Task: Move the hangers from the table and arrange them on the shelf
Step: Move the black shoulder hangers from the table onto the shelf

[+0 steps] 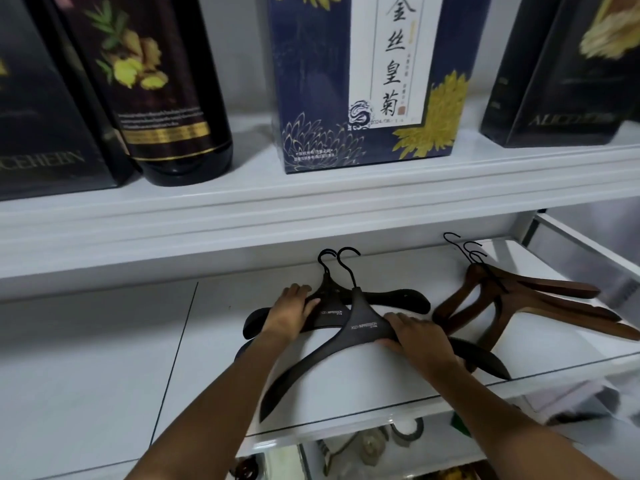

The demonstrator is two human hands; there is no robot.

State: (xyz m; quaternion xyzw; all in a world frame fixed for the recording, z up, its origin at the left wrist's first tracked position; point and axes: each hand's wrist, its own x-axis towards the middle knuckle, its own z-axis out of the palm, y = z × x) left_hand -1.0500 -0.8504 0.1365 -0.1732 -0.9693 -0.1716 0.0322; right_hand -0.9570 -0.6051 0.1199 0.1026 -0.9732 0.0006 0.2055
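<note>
On the shelf (346, 375), our left hand (292, 308) grips the rear black hanger (398, 301); our right hand (420, 336) — at three o'clock of it — pinches an arm of the front black hanger (360, 320).

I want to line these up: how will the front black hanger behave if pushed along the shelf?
Probably stiff: the front black hanger looks thick and holds its shape under the right hand. It likely slides easily, as the white shelf looks smooth. It may pivot or catch, since it overlaps the rear black hanger held by the left hand.
</note>
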